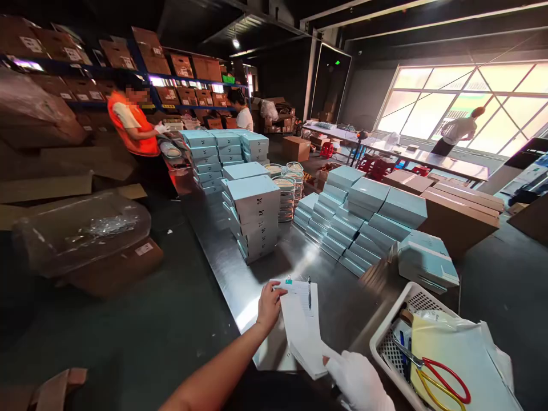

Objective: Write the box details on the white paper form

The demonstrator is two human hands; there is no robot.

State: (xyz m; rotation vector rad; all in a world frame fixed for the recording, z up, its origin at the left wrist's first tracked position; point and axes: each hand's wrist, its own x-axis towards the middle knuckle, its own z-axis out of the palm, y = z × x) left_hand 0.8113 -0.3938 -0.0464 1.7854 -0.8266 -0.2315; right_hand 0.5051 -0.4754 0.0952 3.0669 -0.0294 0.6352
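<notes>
A stack of white paper sheets (302, 325) lies near the front edge of the metal table, with a teal binder clip (289, 281) at its top edge. On the upper sheet rests a dark pen (309, 294). My bare left hand (269, 305) grips the upper left edge of the sheets, its fingers curled over the paper. In a white glove, my right hand (357, 377) holds the lower right corner, where the sheets are fanned and slightly lifted. Its fingertips are partly hidden by the glove and blur.
A white plastic basket (379, 342) at right holds scissors (440, 371), pens and papers. Pale blue boxes (252, 197) stand in stacks across the metal table (218, 257), beside clear round containers (286, 194). A person in an orange vest (132, 123) stands back left; others are farther off.
</notes>
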